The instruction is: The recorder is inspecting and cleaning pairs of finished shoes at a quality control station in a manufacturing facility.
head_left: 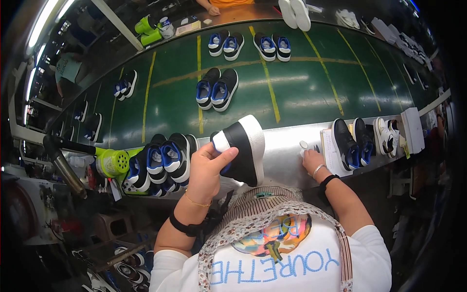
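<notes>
My left hand (206, 168) is closed around the heel end of a black sneaker (239, 146) with a white sole and blue lining. The shoe is lifted on its side in front of my apron, its sole turned to the right. Over the metal ledge (282, 141), my right hand (312, 160) has its fingers closed at a small white object with a round top (304, 145); its kind is not clear. A small dark item (316, 148) lies beside those fingers. A pair of black sneakers (354, 143) stands on white paper just right of my right hand.
Several black sneakers (165, 158) crowd the ledge at left, by a bright green blower-like tool (113, 163). More pairs sit on the green belt (170, 100) with yellow lines. White shoes (385, 136) stand at right. Across the belt, another person's hand (213, 9) rests near a bench.
</notes>
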Available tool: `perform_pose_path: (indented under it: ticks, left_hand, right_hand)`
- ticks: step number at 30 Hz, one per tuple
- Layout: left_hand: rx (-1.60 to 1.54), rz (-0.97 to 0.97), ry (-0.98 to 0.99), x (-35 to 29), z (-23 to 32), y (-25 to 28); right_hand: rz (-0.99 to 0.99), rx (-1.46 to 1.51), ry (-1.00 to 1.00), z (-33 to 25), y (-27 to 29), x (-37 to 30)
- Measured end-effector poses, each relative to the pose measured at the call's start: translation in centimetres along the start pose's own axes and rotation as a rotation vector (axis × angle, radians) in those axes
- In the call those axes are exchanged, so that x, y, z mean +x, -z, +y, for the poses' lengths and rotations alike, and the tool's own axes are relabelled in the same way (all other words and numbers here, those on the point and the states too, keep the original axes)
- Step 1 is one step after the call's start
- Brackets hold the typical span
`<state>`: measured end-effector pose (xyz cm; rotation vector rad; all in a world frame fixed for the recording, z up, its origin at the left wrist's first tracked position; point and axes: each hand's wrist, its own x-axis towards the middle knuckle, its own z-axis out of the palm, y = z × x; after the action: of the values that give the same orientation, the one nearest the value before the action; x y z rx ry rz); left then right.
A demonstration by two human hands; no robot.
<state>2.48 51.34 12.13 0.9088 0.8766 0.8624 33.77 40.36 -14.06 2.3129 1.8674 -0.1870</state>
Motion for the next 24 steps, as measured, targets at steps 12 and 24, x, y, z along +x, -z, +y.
perform_pose_path:
  ticks: [12,24]
  left_hand:
    - [0.122,0.055,-0.177,-0.8,-1.1,-1.8]
    - [0.627,0.162,-0.673,-1.4,-1.2,-2.1]
  right_hand:
    - [0.547,1.043,0.020,-6.9,18.0,-0.2]
    - [0.743,0.996,0.531,-13.8,27.3,-2.7]
